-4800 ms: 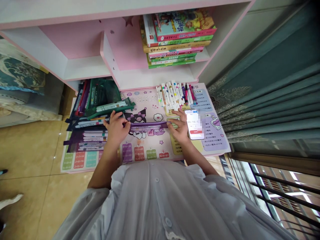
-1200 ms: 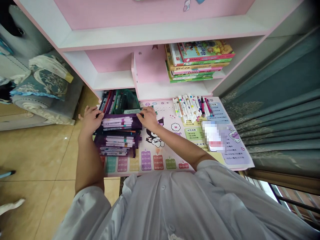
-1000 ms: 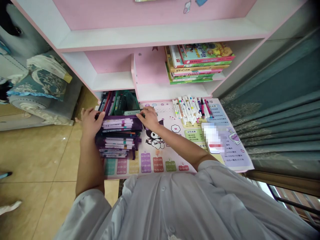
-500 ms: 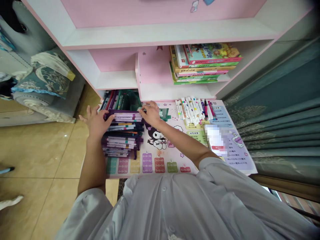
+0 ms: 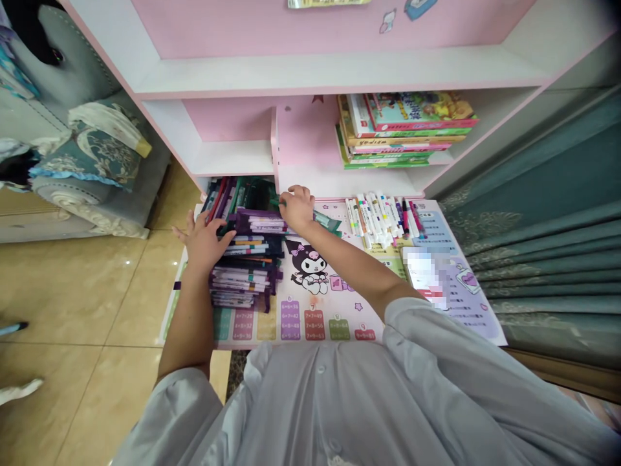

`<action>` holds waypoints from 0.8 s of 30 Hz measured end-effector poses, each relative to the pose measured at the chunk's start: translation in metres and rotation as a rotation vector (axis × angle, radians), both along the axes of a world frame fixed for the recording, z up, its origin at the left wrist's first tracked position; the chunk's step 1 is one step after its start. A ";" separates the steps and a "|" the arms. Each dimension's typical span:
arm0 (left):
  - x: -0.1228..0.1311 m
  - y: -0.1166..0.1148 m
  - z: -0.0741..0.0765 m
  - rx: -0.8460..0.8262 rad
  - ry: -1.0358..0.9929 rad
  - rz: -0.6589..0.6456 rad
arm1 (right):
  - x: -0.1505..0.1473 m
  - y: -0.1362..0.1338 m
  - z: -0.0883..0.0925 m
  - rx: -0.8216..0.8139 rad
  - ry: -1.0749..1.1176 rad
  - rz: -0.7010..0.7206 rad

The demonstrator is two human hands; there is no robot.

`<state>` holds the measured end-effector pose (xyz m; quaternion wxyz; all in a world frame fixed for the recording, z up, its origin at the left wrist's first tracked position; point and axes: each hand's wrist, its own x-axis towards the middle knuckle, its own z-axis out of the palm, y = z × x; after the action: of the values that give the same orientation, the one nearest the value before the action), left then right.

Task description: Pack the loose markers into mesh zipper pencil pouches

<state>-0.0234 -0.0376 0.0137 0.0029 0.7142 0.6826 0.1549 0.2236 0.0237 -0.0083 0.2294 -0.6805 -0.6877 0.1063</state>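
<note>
On the left of the desk lie several mesh pouches of marker pens, stacked in rows. My left hand [image 5: 206, 243] rests at their left edge with its fingers spread, its thumb over a dark pouch [image 5: 252, 245]. My right hand [image 5: 298, 210] has its fingers bent together at the edge of a green mesh pouch [image 5: 327, 222], which its palm partly covers. Just below that hand is a purple mesh pouch [image 5: 264, 222] of pale pens. More purple pouches [image 5: 240, 280] lie nearer me. Red, purple and dark green pouches [image 5: 257, 193] sit behind, against the shelf.
Loose white marker pens [image 5: 376, 217] lie in a pile on the printed desk mat [image 5: 310, 320], beside a phone [image 5: 427, 275]. Stacked books [image 5: 407, 139] fill part of the pink and white shelf [image 5: 339, 71]. A curtain [image 5: 543, 213] hangs at the right; a sofa [image 5: 92, 194] stands left.
The purple pouch has shifted right and angled slightly. My right hand has moved a little back with its fingers more curled. My left hand has slid right along the stack; the view has tilted slightly.
</note>
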 end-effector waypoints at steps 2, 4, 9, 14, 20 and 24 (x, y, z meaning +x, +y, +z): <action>0.001 -0.001 -0.001 0.005 0.006 -0.003 | 0.005 -0.018 -0.005 0.047 -0.017 0.004; 0.004 -0.003 -0.001 0.014 0.011 -0.020 | 0.011 -0.033 -0.010 0.105 -0.018 0.034; 0.022 0.004 0.008 0.031 0.039 -0.084 | 0.022 -0.035 -0.010 0.112 -0.047 0.030; 0.052 0.030 0.011 0.019 0.100 -0.195 | 0.019 -0.003 0.000 0.016 -0.084 -0.053; 0.070 0.041 0.002 -0.058 0.155 -0.232 | 0.001 0.023 0.011 -0.214 -0.058 -0.010; 0.068 0.030 -0.002 -0.104 0.132 -0.186 | -0.009 0.042 0.013 -0.380 -0.056 -0.068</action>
<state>0.0447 -0.0076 0.0121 0.0093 0.7818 0.6194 0.0710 0.2141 0.0657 0.0043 0.0810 -0.7370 -0.6380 0.2078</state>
